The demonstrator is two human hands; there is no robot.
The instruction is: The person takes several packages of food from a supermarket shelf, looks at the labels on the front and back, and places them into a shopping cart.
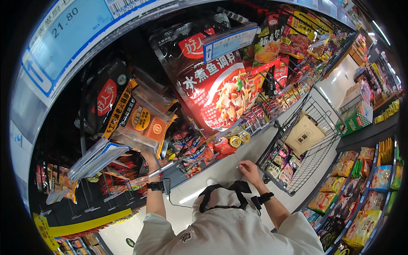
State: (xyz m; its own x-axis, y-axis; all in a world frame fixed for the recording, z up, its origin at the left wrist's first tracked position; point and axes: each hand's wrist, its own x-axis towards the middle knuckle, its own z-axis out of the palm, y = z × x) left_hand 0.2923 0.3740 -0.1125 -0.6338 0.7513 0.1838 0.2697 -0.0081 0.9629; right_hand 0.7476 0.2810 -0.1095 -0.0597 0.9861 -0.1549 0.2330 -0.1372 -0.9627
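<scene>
My left hand [149, 156] reaches in among seasoning packets hanging on the shelf rack. Its fingers are hidden behind a clear and orange hot pot seasoning packet [145, 122], so its grip does not show. My right hand [249, 170] is over the aisle floor with its fingers curled, near the left side of a wire shopping cart [314, 162]. Above and between the hands hangs a large red and black fish seasoning pouch [220, 92]. A black pouch [108, 92] with a red emblem is left of the orange packet.
The cart holds a brown paper bag [304, 134] and several colourful packets [284, 167]. Price tag holders [95, 159] stick out from the rack near my left forearm. A lower shelf with bagged foods [344, 194] stands to the right. A green carton [355, 118] is beyond the cart.
</scene>
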